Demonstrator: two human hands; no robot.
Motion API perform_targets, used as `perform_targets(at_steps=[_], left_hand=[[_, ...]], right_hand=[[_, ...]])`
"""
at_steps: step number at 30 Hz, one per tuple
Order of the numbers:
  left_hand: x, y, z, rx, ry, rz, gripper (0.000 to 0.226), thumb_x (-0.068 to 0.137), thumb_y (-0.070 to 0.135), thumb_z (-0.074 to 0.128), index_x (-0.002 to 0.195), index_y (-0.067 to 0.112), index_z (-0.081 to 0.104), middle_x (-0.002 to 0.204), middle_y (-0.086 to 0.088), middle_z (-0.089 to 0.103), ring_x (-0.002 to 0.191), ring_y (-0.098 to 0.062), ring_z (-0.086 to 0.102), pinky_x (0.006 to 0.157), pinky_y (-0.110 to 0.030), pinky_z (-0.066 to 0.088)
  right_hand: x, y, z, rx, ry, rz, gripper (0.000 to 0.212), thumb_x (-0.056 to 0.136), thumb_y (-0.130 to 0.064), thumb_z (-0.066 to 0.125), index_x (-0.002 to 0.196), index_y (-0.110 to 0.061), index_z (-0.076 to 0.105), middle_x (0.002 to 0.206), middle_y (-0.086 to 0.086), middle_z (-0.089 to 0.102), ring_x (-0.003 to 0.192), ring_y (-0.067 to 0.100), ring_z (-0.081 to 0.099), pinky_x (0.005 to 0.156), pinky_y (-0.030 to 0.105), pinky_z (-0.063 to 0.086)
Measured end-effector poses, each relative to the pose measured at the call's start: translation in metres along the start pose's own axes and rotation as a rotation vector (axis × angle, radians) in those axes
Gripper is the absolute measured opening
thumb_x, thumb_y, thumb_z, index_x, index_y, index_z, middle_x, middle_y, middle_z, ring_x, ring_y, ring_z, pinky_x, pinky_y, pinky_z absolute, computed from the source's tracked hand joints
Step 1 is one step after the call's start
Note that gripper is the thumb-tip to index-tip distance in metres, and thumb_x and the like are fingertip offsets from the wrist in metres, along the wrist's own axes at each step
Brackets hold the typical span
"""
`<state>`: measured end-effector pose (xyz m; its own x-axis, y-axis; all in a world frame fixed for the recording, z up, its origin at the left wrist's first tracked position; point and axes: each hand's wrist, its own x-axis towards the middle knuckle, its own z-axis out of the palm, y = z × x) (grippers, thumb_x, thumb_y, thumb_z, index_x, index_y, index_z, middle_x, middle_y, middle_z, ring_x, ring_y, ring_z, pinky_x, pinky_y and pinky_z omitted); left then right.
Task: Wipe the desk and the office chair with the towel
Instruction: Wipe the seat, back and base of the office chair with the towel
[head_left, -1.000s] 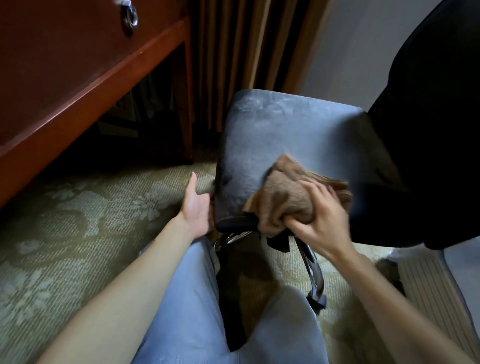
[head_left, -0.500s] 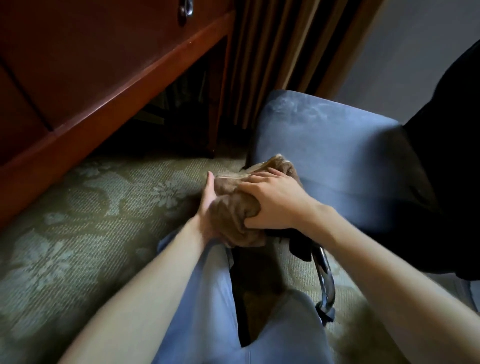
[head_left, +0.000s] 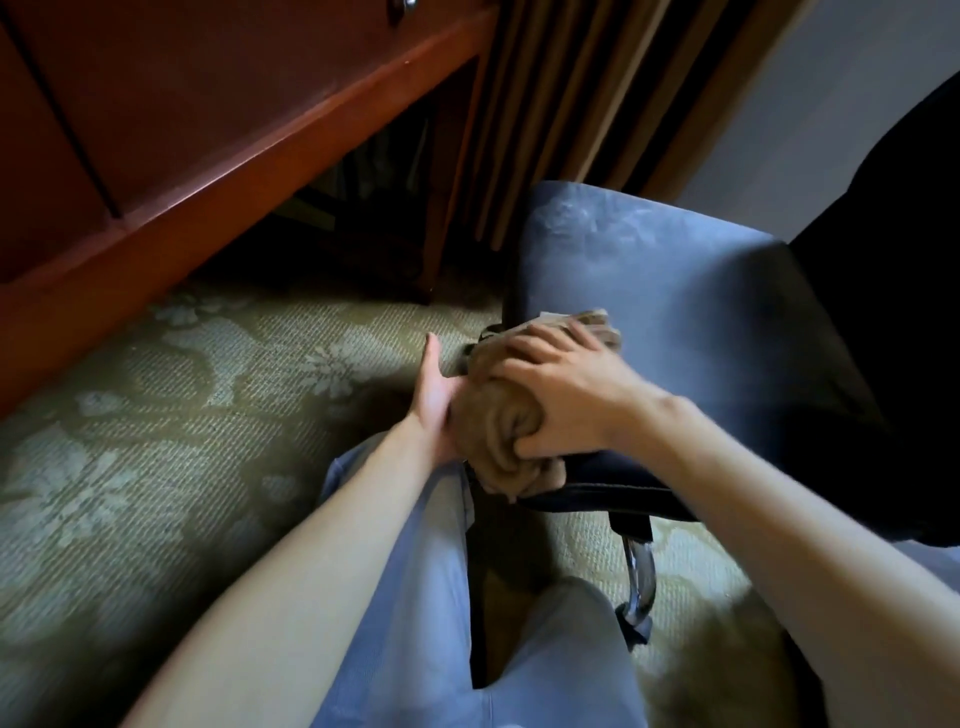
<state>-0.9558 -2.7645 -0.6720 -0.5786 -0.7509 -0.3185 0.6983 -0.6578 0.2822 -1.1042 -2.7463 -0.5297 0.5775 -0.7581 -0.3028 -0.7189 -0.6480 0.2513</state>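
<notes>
Head view: bunched towel, long axis near-to-far

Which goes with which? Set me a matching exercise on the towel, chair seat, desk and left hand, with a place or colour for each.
1. towel
2. chair seat
3. desk
4. left hand

A. reddish-brown wood, upper left
B. thumb up, against the towel's left side
C. bunched under the right hand at the seat's front corner
D. blue-grey, right of centre

Pairs: 1-C, 2-D, 3-A, 4-B
</notes>
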Motion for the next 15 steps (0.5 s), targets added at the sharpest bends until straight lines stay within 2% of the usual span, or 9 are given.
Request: perform_targets(at_steps=[2,4,6,8,10,11,13,15], left_hand=[[-0.003,0.002,0.001,-0.044,-0.065,0.001,0.113,0.082,0.093,0.029,0.129,-0.002,0.068,0.140,-0.032,0.057,0.118,-0.045,0.066,0.100,-0.056,0.042],[-0.004,0.004,0.002,-0.067,-0.089,0.002,0.117,0.080,0.094,0.030,0.142,-0.001,0.057,0.143,-0.030,0.055,0.123,-0.043,0.063,0.102,-0.054,0.045],[-0.002,0.004,0.000,-0.036,-0.084,-0.023,0.125,0.075,0.098,0.030,0.147,-0.003,0.048,0.144,-0.029,0.054,0.126,-0.041,0.060,0.105,-0.052,0.047],[0.000,0.002,-0.003,0.045,-0.063,-0.054,0.131,0.069,0.103,0.028,0.145,-0.002,0.050,0.140,-0.028,0.057,0.125,-0.039,0.058,0.109,-0.051,0.041],[0.001,0.001,-0.006,0.117,-0.030,-0.063,0.132,0.065,0.106,0.025,0.145,0.004,0.053,0.133,-0.025,0.060,0.116,-0.037,0.060,0.105,-0.050,0.042],[0.002,0.000,-0.006,0.122,-0.030,-0.069,0.133,0.065,0.106,0.025,0.147,0.005,0.052,0.136,-0.024,0.058,0.115,-0.037,0.061,0.104,-0.049,0.043],[0.001,-0.001,-0.004,0.110,-0.044,-0.085,0.134,0.065,0.105,0.029,0.153,0.005,0.045,0.148,-0.023,0.046,0.117,-0.037,0.059,0.104,-0.049,0.043],[-0.002,-0.002,0.001,0.045,-0.126,-0.104,0.132,0.068,0.102,0.036,0.153,0.000,0.043,0.154,-0.024,0.044,0.126,-0.039,0.057,0.109,-0.052,0.042]], right_hand=[[0.007,-0.017,0.008,-0.001,-0.029,-0.055,0.084,0.064,-0.071,0.064,0.140,-0.038,0.054,0.148,-0.004,0.049,0.145,0.025,0.033,0.121,0.048,0.020],[0.005,-0.024,0.006,-0.013,-0.028,-0.083,0.077,0.066,-0.068,0.065,0.136,-0.035,0.058,0.140,-0.004,0.056,0.140,0.025,0.040,0.120,0.046,0.023],[-0.008,-0.029,0.000,0.030,-0.049,-0.103,0.067,0.067,-0.064,0.067,0.127,-0.036,0.064,0.132,-0.008,0.062,0.131,0.022,0.048,0.116,0.041,0.029],[-0.026,-0.038,-0.006,0.109,-0.097,-0.121,0.059,0.065,-0.062,0.067,0.117,-0.035,0.069,0.123,-0.011,0.067,0.122,0.019,0.055,0.110,0.038,0.039],[-0.045,-0.047,-0.009,0.114,-0.125,-0.129,0.054,0.063,-0.064,0.060,0.107,-0.035,0.071,0.110,-0.012,0.071,0.110,0.019,0.060,0.099,0.038,0.048],[-0.052,-0.047,-0.010,0.089,-0.112,-0.126,0.053,0.062,-0.064,0.055,0.104,-0.035,0.071,0.106,-0.013,0.071,0.106,0.019,0.062,0.096,0.039,0.049],[-0.059,-0.040,-0.011,0.022,-0.055,-0.103,0.056,0.064,-0.062,0.053,0.111,-0.036,0.069,0.115,-0.015,0.070,0.113,0.018,0.059,0.101,0.041,0.045],[-0.057,-0.026,-0.009,-0.031,0.000,-0.085,0.063,0.068,-0.061,0.054,0.126,-0.038,0.065,0.131,-0.014,0.063,0.129,0.018,0.051,0.111,0.042,0.034]])
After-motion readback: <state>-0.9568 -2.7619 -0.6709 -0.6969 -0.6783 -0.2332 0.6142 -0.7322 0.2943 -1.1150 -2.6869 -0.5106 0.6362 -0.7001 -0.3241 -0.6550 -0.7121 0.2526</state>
